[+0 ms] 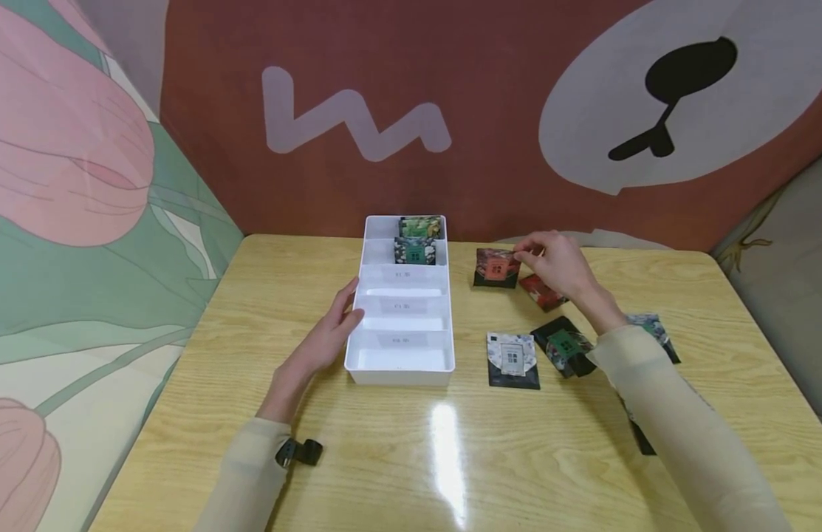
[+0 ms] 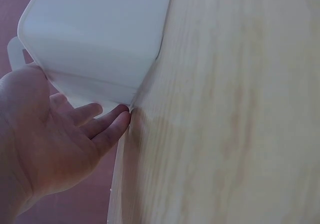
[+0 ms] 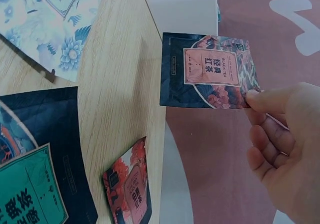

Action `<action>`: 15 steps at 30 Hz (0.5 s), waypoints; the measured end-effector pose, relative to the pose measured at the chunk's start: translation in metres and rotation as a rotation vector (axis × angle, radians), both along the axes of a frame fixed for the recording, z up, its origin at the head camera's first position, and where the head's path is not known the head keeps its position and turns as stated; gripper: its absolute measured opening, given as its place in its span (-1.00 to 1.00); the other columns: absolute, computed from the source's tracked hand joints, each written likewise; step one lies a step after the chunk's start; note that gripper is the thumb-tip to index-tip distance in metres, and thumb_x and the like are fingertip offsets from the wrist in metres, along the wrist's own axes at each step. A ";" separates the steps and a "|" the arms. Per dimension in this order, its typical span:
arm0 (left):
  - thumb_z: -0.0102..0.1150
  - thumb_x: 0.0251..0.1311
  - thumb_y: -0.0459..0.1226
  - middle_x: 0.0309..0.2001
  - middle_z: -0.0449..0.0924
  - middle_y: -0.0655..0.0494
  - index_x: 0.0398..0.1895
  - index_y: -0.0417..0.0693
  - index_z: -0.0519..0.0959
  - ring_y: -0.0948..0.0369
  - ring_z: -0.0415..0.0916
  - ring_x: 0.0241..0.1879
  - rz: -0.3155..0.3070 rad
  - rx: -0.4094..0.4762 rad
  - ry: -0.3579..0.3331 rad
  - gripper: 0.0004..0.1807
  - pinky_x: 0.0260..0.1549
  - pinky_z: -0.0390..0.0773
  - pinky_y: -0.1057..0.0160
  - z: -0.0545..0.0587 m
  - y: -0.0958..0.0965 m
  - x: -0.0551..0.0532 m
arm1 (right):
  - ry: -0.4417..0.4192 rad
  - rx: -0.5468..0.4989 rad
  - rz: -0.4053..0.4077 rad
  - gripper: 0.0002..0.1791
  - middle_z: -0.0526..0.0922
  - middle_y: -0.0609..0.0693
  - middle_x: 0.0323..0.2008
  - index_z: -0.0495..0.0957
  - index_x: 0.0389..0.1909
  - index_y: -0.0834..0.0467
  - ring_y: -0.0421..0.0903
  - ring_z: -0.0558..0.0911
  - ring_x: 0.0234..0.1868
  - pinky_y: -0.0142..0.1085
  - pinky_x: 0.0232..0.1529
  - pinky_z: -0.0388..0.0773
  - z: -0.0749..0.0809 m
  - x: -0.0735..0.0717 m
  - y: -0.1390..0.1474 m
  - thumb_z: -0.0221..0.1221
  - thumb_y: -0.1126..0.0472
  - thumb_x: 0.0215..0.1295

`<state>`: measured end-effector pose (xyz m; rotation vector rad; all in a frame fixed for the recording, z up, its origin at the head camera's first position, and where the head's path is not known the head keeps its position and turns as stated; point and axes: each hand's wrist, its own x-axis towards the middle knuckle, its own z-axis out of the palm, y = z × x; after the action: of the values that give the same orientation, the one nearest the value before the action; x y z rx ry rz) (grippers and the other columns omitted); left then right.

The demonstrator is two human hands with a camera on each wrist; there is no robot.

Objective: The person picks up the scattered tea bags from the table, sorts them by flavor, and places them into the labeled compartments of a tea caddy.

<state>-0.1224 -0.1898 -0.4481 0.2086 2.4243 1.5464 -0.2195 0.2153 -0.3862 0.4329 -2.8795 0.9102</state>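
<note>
My right hand (image 1: 560,263) pinches a black tea sachet (image 3: 212,71) by its edge between thumb and fingertips. Its dark and red face with a pink label shows in the right wrist view. At the box's left side, my left hand (image 1: 327,332) rests with loosely bent fingers touching the white plastic wall (image 2: 95,39). The white divided box (image 1: 400,374) stands on the table. Its two far compartments contain a green-patterned sachet (image 1: 420,226) and a dark sachet with a green label (image 1: 414,252). The three nearer compartments, with small printed labels, show bare floors.
Right of the box lie a red sachet (image 1: 542,293), a white and black sachet (image 1: 512,359) and a green-labelled dark sachet (image 1: 565,346). Near the right forearm are a bluish sachet (image 1: 652,332) and a partly hidden dark one (image 1: 642,436). A painted wall (image 1: 490,185) borders the wooden table (image 1: 371,458).
</note>
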 end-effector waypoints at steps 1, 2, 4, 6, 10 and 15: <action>-0.21 0.54 0.03 0.60 -0.09 -0.08 0.61 0.39 -0.24 -0.15 0.17 0.46 0.001 0.000 0.001 -0.30 0.45 0.13 -0.14 0.000 0.000 0.000 | 0.005 -0.005 -0.001 -0.80 0.72 0.09 -0.22 0.70 -0.11 0.10 -0.03 0.52 -0.52 -0.12 -0.36 0.42 0.000 0.000 -0.001 0.19 0.11 0.43; -0.21 0.54 0.03 0.60 -0.09 -0.08 0.60 0.40 -0.24 -0.14 0.17 0.46 0.001 -0.002 0.002 -0.30 0.45 0.13 -0.14 0.000 0.000 0.000 | 0.011 -0.008 -0.001 -0.80 0.72 0.09 -0.21 0.71 -0.12 0.10 -0.03 0.52 -0.49 -0.12 -0.34 0.41 0.001 0.000 -0.001 0.19 0.10 0.42; -0.21 0.55 0.02 0.59 -0.09 -0.08 0.61 0.39 -0.23 -0.14 0.17 0.47 0.001 -0.002 0.004 -0.30 0.45 0.13 -0.14 0.000 0.000 0.001 | 0.026 -0.022 -0.001 -0.80 0.71 0.08 -0.20 0.71 -0.13 0.10 -0.03 0.51 -0.42 -0.13 -0.28 0.39 0.002 0.001 -0.002 0.20 0.10 0.41; -0.21 0.55 0.02 0.59 -0.08 -0.08 0.60 0.40 -0.22 -0.14 0.16 0.47 0.003 -0.004 0.004 -0.31 0.46 0.13 -0.13 0.000 0.000 0.001 | 0.048 -0.041 0.000 -0.81 0.69 0.07 -0.19 0.71 -0.14 0.10 -0.03 0.50 -0.32 -0.14 -0.27 0.39 0.003 0.001 -0.003 0.21 0.10 0.40; -0.22 0.55 0.04 0.60 -0.10 -0.09 0.61 0.39 -0.24 -0.14 0.15 0.48 -0.001 -0.005 0.010 -0.30 0.46 0.11 -0.14 0.000 0.000 0.000 | 0.101 -0.070 0.010 -0.83 0.69 0.06 -0.19 0.71 -0.17 0.10 0.00 0.51 -0.19 -0.12 -0.19 0.42 0.007 0.001 -0.006 0.24 0.11 0.37; -0.23 0.55 0.03 0.60 -0.14 -0.08 0.61 0.33 -0.26 -0.14 0.10 0.50 -0.005 0.001 -0.002 -0.29 0.47 0.09 -0.15 0.000 -0.001 0.001 | 0.155 -0.091 0.028 -0.85 0.70 0.04 -0.22 0.71 -0.19 0.10 -0.02 0.53 -0.18 -0.12 -0.16 0.43 0.014 0.003 -0.012 0.26 0.12 0.36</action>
<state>-0.1218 -0.1905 -0.4481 0.2137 2.4196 1.5452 -0.2161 0.2031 -0.3722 0.5117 -2.6873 0.9625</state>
